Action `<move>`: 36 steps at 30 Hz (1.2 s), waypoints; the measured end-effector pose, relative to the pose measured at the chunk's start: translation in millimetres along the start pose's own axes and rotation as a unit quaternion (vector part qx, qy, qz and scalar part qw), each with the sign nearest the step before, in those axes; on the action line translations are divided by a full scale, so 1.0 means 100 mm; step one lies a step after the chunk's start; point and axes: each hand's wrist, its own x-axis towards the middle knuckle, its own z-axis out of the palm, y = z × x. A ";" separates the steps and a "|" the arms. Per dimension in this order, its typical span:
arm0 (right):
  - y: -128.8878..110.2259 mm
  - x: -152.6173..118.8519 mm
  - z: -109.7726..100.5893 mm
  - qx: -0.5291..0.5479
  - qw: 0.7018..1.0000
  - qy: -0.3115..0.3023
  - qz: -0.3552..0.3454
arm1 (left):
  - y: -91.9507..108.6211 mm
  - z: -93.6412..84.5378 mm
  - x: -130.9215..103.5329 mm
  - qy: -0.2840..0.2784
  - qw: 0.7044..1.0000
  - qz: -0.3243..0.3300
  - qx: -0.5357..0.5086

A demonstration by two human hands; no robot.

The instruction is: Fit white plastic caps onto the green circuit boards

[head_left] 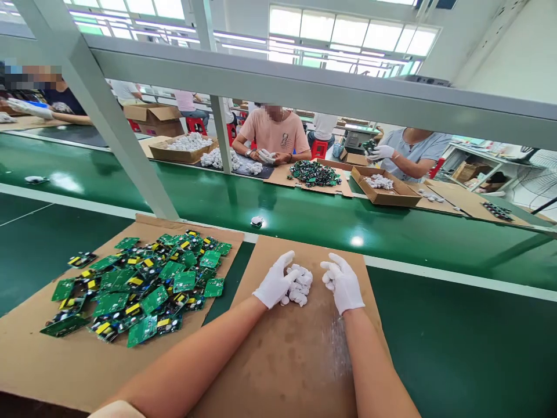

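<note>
A small heap of white, soft-looking lumps [301, 285] lies on a brown cardboard sheet [278, 360] in front of me; I cannot make out their kind. My left hand [275, 283], in a white glove, rests against the heap's left side with thumb and fingers apart. To the right of the heap, across a small gap, is my right hand [346, 285], also gloved. Its fingers are loosely bent towards the heap; whether a lump sits behind them is hard to tell. On my left, many green circuit boards [154, 299] with yellow parts are piled on another cardboard sheet [39, 363].
A green conveyor belt [296, 206] runs across beyond my bench, carrying one small white-topped piece [257, 221]. A grey metal frame [304, 78] spans above it. Opposite, co-workers sit by boxes of white lumps [380, 182] and a pile of boards [314, 173].
</note>
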 end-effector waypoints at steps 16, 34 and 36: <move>-0.13 -0.26 0.07 0.073 0.989 -0.122 0.049 | 0.61 -1.83 -0.05 0.012 0.825 0.029 0.564; -0.10 -0.26 0.07 0.011 0.996 -0.077 -0.052 | 0.62 -1.84 -0.30 0.114 0.764 0.019 0.635; -0.11 -0.28 0.11 0.000 0.995 -0.078 -0.059 | 0.67 -1.82 -0.34 0.149 0.775 0.029 0.614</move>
